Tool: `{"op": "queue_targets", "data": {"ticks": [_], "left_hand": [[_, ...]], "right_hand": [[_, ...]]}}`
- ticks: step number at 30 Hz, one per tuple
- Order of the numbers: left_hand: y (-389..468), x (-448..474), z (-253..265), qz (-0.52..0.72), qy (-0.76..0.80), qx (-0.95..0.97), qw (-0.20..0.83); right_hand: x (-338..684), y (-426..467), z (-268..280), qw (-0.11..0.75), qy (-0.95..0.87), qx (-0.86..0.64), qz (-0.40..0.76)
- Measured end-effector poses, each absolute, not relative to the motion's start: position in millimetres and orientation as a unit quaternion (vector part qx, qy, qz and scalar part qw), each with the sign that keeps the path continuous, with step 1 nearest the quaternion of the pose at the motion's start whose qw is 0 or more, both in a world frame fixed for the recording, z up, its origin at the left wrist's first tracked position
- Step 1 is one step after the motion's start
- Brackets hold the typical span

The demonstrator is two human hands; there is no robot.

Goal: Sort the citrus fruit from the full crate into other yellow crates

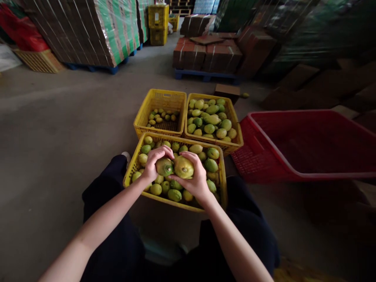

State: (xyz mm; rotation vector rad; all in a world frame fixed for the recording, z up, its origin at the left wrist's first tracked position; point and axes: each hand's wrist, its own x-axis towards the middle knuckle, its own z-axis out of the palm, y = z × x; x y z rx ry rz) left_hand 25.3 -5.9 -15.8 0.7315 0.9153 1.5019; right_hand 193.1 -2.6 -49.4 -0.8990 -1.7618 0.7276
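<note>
My left hand (152,163) is wrapped round a green-brown lemon (164,167), its stem end facing me. In my right hand (197,176) sits a yellower lemon (183,167), gripped between thumb and fingers. The two fruits are side by side, almost touching, above a yellow crate (176,204). That crate stands between my knees and holds many green and yellow lemons, such as a green one (174,195) near its front wall. My hands and forearms hide part of its contents.
Behind stand two more yellow crates: the left one (143,111) with a few small fruits, the right one (235,141) nearly full. A red basket (249,156) is to the right. Farther back are strapped cardboard stacks (221,55) on a blue pallet and wrapped stacks (117,35).
</note>
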Motion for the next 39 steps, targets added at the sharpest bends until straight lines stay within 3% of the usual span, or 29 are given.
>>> {"op": "queue_targets", "data": {"ticks": [7,24,32,39], "left_hand": [[-3,26,-14,0.641,0.389,0.188,0.635],[-1,42,-22,0.604,0.411,0.158,0.665],[10,40,-21,0.571,0.418,-0.045,0.705],[20,30,-37,0.549,0.419,-0.072,0.719]], "right_hand": [[190,-3,-50,0.494,-0.704,-0.399,0.317],[182,-4,-44,0.509,-0.591,-0.475,0.406],[179,2,-44,0.524,-0.5,-0.519,0.455],[183,4,-36,0.534,-0.395,-0.539,0.518]]}}
